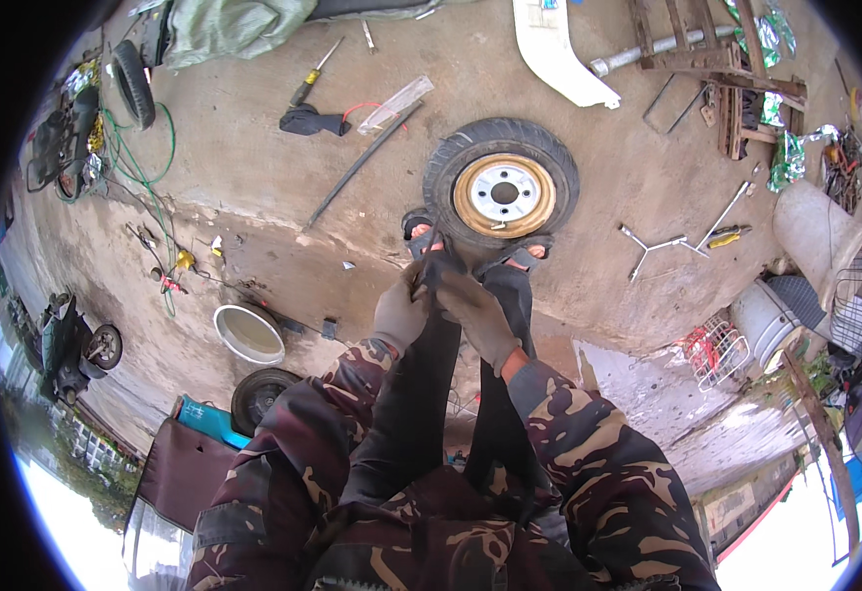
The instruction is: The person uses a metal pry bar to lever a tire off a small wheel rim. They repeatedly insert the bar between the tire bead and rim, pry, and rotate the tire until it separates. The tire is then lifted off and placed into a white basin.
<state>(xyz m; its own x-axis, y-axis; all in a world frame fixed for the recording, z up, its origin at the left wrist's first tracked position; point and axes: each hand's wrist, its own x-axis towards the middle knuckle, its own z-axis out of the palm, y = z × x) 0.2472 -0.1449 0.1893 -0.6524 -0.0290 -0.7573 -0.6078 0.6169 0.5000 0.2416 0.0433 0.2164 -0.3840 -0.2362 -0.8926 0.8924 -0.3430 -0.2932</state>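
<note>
Both my hands wear grey gloves and come together over my knees. My left hand [400, 313] is closed, its fingertips pinching at a small dark piece [438, 264]. From the other side my right hand [474, 317] closes on the same spot, its fingers slightly blurred. What the dark piece is I cannot make out. Just beyond my sandalled feet lies a wheel, its black tyre [555, 163] around a rim [480, 189] with a white centre and a tan, rusty-looking edge. The wheel lies flat on the concrete.
A yellow-handled screwdriver [311, 87] and a dark bar [362, 167] lie far left of the wheel. To the right are a multi-armed lug wrench [682, 241] and another yellow-handled tool [729, 235]. A white basin [249, 333] stands left, a wire basket [722, 357] right.
</note>
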